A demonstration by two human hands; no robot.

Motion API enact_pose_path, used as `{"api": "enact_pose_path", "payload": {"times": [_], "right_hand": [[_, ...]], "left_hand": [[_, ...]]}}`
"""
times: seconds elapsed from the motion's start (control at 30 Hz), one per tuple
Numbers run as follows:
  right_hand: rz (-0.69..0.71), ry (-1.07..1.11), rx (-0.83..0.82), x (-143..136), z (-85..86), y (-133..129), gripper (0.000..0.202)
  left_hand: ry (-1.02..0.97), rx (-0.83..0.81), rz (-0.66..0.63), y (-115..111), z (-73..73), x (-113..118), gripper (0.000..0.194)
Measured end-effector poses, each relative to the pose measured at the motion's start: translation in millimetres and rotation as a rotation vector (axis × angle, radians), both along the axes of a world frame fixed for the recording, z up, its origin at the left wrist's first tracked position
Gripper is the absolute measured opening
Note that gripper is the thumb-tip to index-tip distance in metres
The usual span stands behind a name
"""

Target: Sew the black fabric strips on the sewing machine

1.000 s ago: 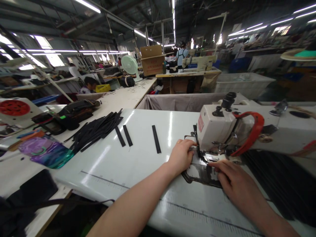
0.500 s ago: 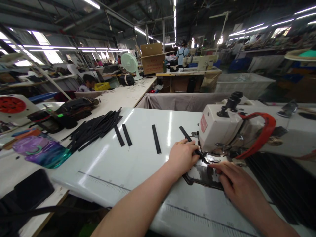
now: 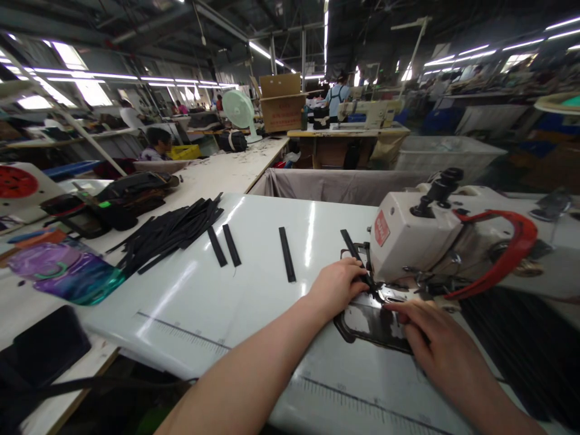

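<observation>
Touching a strip [image 3: 348, 243], slanted lengthwise toward the machine [image 3: 402, 232], with bunched left fingers [image 3: 359, 272] — nearer than the right hand [image 3: 428, 326], with index extended — unclear whether pinching in either.

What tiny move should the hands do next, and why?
Perhaps the left hand should gently guide the black strip along: it touches the strip, which slants in close to the sewing machine, and the right hand is nearby to help.

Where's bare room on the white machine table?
Bare: between the strip pair and the lone strip, and from there to the printed ruler. Crowded: around the sewing machine, left hand and right hand; also the strip pile.
</observation>
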State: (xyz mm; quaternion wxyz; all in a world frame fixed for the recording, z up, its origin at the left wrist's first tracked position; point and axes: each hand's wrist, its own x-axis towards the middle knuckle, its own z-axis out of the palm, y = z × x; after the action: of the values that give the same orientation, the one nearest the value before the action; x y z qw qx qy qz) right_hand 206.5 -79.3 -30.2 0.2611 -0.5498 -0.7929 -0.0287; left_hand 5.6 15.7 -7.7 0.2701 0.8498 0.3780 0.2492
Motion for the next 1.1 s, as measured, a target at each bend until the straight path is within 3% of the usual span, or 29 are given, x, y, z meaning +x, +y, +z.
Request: {"api": "enact_pose_path", "payload": {"times": [0.17, 0.53, 0.97, 1.1], "right_hand": [[0.006, 0.053, -0.033, 0.4, -0.3, -1.3, 0.027], [-0.007, 0.141, -0.144, -3.1, 1.2, -3.3, 0.028], [-0.015, 0.155, -0.14, -3.5, 0.4, -3.9, 0.027], [-0.002, 0.16, -0.148, -3.3, 2.1, -3.8, 0.028]], "left_hand": [[-0.054, 0.008, -0.007, 2.7, -5.3, 2.3, 0.008], [0.011, 0.139, -0.104, -3.1, -4.9, 0.9, 0.017], [0.052, 0.138, -0.092, -8.3, -8.0, 1.3, 0.02], [0.008, 0.117, -0.012, -6.9, -8.6, 4.8, 0.019]]}}
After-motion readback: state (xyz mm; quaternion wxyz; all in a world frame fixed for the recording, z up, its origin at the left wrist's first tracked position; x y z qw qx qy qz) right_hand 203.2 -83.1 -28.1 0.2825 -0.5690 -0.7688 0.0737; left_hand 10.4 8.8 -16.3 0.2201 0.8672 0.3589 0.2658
